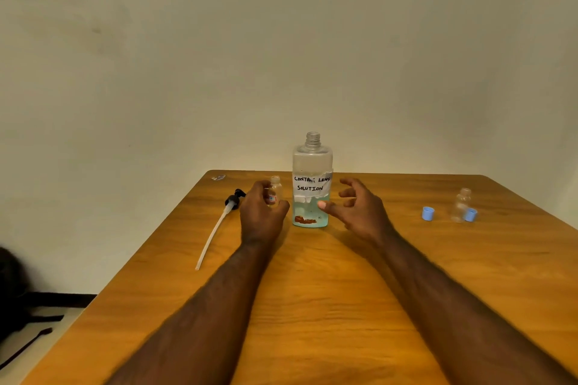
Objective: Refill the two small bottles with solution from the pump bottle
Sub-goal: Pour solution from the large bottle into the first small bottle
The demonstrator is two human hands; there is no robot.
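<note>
left hand (262,212): gripping small bottle (274,191), upright
right hand (356,206): fingers loose, holding nothing, just right of pump bottle (312,181)
pump head (234,199): off, lying far left on table (312,291)

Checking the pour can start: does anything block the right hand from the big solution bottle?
Nothing visible does: the right hand hovers open just beside the solution bottle; the removed pump lies off to the left.

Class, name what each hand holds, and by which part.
The left hand grips a small bottle round its body; the right hand holds nothing.
</note>
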